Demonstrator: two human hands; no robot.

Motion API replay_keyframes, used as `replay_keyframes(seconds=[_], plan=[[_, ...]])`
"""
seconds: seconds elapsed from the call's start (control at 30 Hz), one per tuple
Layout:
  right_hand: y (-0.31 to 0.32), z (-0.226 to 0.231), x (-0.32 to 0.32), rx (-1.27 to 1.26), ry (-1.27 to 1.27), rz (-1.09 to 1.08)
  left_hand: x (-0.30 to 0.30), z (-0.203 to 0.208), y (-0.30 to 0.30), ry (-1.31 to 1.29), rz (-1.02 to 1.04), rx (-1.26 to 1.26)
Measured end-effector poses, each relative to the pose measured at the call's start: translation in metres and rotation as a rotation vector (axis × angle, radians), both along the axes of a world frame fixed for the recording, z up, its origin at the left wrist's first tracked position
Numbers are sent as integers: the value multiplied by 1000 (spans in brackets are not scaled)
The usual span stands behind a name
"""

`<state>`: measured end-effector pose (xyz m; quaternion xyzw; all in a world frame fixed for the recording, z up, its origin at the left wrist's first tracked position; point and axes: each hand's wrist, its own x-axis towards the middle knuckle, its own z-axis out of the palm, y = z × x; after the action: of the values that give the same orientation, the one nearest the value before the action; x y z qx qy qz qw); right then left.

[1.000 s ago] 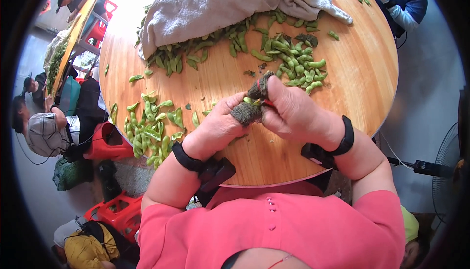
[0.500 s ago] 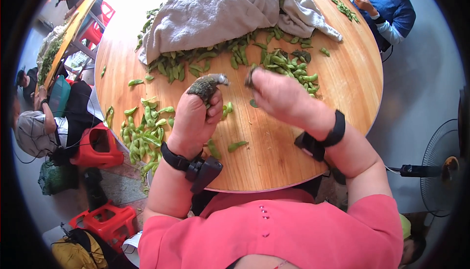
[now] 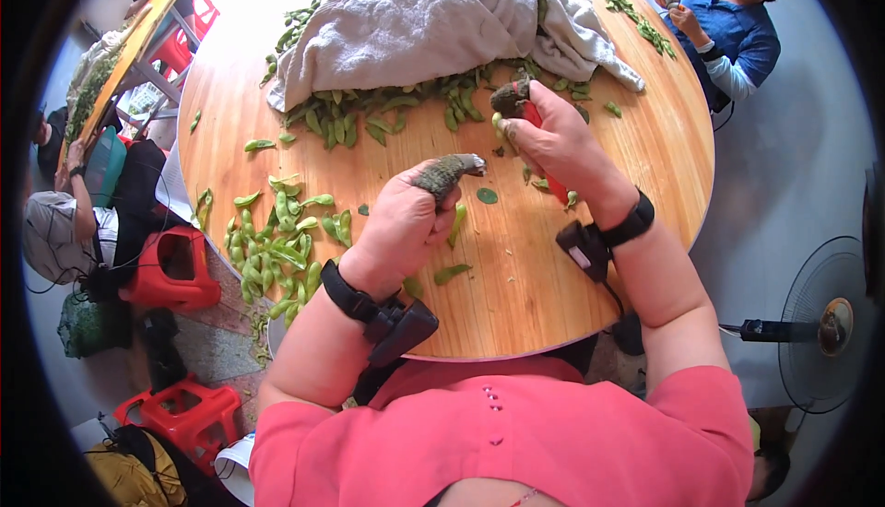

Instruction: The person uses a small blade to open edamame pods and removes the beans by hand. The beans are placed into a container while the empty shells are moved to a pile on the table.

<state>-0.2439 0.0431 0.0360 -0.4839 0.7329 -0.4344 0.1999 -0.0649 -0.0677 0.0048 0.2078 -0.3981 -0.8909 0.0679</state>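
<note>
My left hand (image 3: 401,230) is closed above the middle of the table, with a dark, green-stained cover (image 3: 442,175) on its thumb. Whatever its curled fingers hold is hidden; a green soybean pod (image 3: 458,223) shows beside them. Farther right, my right hand (image 3: 564,143) is closed on a red-handled tool (image 3: 556,186) whose working end I cannot make out. A similar dark cover (image 3: 510,99) is on this hand's thumb, and a bit of green pod shows at the fingertips. Loose soybean pods (image 3: 277,249) lie in a pile left of my left hand.
A pale towel (image 3: 406,37) covers a heap of pods (image 3: 346,120) at the far side of the round wooden table (image 3: 516,304). A co-worker in blue (image 3: 728,23) sits at far right. A fan (image 3: 830,323) stands right, red stools (image 3: 175,267) left.
My left hand has moved right and slightly down. My right hand has shifted right, its fingers now pointing up and left, and the red-handled tool has come into sight.
</note>
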Motion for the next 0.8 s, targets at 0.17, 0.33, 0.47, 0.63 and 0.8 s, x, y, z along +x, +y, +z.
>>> replay_keyframes(seconds=[0.17,0.33,0.47,0.63,0.8], plan=[[18,-3,31,-128,-671,104,0,4,10,-26,-207,17],[22,-17,39,-203,-590,87,0,0,10,1,-263,-21],[30,-6,34,-79,-625,4,-1,-6,13,28,-264,-87],[39,-4,27,131,-736,142,-3,4,22,-18,-280,-486],[43,2,22,214,-590,217,-3,-2,20,-47,-261,-595]])
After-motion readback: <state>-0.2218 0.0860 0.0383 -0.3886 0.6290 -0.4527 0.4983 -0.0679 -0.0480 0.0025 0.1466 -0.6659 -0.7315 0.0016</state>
